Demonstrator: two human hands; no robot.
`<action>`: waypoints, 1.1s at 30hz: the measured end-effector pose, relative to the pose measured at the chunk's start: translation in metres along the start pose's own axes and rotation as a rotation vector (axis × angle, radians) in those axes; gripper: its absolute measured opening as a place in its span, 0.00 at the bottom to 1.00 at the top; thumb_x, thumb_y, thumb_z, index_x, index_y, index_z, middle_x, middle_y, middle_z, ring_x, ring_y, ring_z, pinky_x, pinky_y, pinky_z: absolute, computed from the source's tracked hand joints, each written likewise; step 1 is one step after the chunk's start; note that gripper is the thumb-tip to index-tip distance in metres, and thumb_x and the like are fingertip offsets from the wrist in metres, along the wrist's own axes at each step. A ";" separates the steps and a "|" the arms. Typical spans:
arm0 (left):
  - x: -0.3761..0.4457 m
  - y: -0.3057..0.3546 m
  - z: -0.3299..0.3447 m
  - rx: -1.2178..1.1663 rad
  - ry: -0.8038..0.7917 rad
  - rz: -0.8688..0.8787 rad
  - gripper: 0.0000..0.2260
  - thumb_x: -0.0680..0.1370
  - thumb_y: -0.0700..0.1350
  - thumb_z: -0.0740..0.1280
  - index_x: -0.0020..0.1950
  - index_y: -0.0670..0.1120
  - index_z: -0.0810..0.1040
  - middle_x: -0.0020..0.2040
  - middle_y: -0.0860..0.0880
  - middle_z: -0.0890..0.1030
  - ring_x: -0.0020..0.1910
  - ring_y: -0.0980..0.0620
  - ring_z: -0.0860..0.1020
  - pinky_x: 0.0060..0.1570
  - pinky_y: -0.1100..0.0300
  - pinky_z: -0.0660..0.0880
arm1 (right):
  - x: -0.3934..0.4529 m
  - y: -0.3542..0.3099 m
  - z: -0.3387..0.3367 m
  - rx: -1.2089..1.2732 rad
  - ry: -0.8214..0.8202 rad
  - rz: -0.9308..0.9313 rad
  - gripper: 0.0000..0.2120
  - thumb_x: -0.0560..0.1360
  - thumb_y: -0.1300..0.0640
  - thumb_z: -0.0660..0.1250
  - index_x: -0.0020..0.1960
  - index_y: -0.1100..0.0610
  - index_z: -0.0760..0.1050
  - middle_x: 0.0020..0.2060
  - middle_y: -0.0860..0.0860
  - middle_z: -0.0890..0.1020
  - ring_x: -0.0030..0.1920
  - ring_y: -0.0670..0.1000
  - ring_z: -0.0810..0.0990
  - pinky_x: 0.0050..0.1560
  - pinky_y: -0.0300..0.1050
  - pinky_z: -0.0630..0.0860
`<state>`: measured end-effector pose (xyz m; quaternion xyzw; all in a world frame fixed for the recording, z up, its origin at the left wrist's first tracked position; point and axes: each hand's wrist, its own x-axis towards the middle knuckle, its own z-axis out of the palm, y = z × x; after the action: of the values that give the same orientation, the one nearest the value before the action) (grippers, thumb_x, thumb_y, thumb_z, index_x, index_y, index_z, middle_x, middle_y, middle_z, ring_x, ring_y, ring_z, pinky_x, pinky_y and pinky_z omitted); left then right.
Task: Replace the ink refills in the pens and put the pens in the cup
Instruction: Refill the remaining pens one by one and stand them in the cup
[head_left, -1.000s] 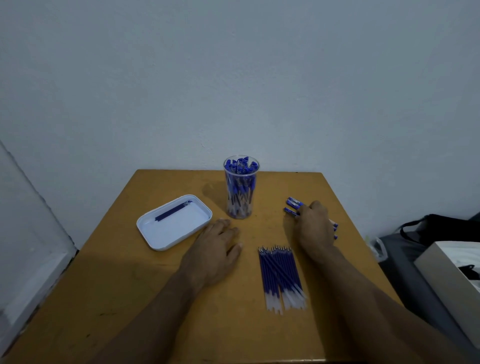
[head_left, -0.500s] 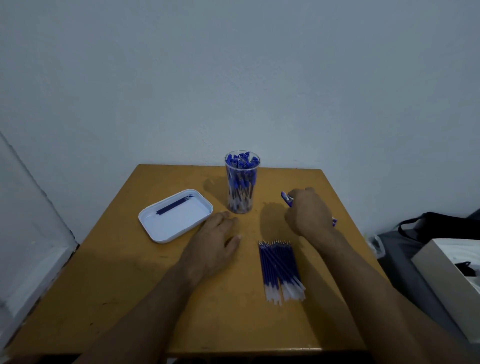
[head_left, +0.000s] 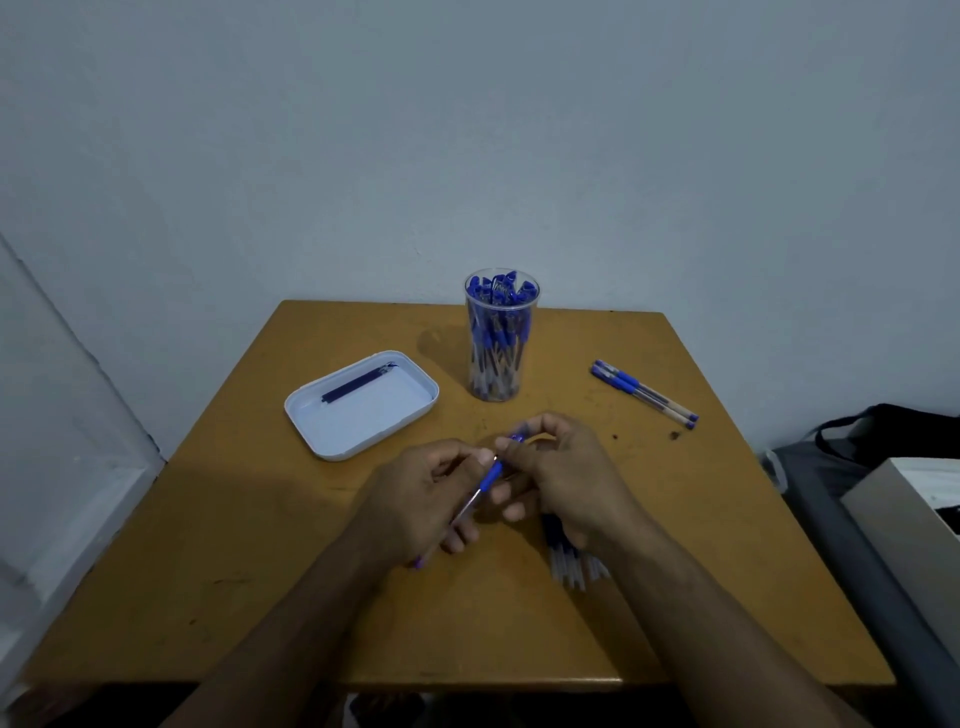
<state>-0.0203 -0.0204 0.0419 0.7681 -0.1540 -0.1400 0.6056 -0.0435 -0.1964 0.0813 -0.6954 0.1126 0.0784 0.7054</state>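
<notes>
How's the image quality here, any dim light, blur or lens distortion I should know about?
Head view: dim, bluish light; the cup casts a soft shadow leftward on the table; both hands and the pen look slightly soft; wide-angle lens splays the table edges; no glare.

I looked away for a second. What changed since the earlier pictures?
The right hand took one pen from the pens at the right and brought it to the middle; the left hand lifted off the table and now holds it too. Cup, tray and refills stayed put.
</notes>
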 end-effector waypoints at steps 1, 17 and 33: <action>-0.002 -0.001 -0.001 0.013 -0.014 -0.016 0.13 0.79 0.61 0.66 0.54 0.54 0.83 0.41 0.47 0.85 0.33 0.42 0.83 0.33 0.49 0.81 | 0.001 0.003 0.001 0.019 0.008 0.002 0.11 0.79 0.61 0.71 0.57 0.64 0.73 0.37 0.64 0.84 0.34 0.58 0.83 0.31 0.48 0.81; -0.004 -0.010 -0.016 0.113 -0.010 -0.027 0.09 0.78 0.55 0.69 0.48 0.52 0.86 0.37 0.47 0.85 0.26 0.53 0.74 0.27 0.60 0.71 | 0.014 0.012 -0.002 0.061 -0.126 -0.026 0.10 0.76 0.63 0.72 0.55 0.68 0.78 0.43 0.67 0.85 0.38 0.56 0.86 0.36 0.45 0.84; -0.006 -0.015 -0.020 0.160 -0.062 0.072 0.10 0.79 0.54 0.67 0.48 0.52 0.86 0.33 0.50 0.81 0.29 0.57 0.73 0.31 0.61 0.70 | 0.014 0.012 -0.009 -0.037 -0.194 -0.054 0.07 0.77 0.65 0.70 0.52 0.68 0.76 0.42 0.68 0.84 0.43 0.63 0.86 0.42 0.51 0.86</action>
<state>-0.0166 0.0031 0.0321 0.8031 -0.2110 -0.1290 0.5421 -0.0341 -0.2059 0.0656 -0.7003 0.0234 0.1282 0.7019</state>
